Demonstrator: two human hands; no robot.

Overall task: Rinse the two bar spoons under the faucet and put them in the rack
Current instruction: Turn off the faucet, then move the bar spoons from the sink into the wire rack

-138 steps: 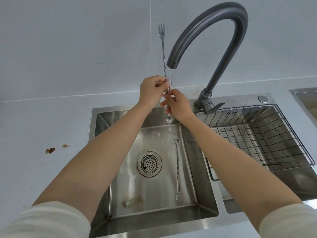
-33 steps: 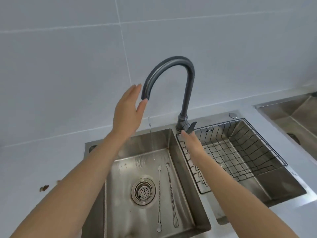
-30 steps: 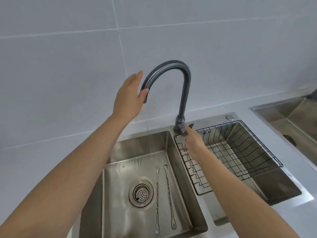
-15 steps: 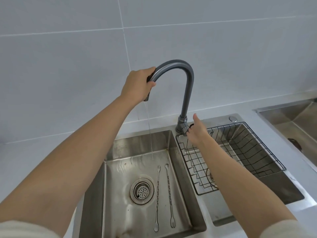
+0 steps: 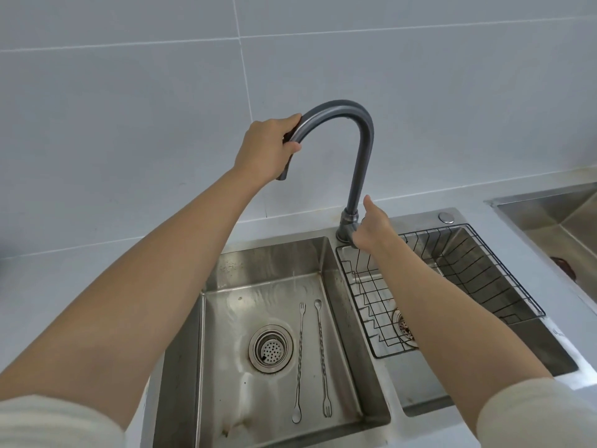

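Two hands on the faucet, two spoons in the sink.

From the head camera we see our left hand [image 5: 265, 147] with its fingers [image 5: 292, 146] wrapped tight around the spout end of the grey faucet [image 5: 361, 150]. Our right hand [image 5: 371, 226] sits at the faucet's base; we cannot tell if its fingers grip anything. Far below both hands, the two bar spoons [image 5: 311, 360] lie side by side on the sink [image 5: 268, 263] floor, beside the drain [image 5: 270, 348]. The wire rack [image 5: 478, 273] sits just under our right arm.
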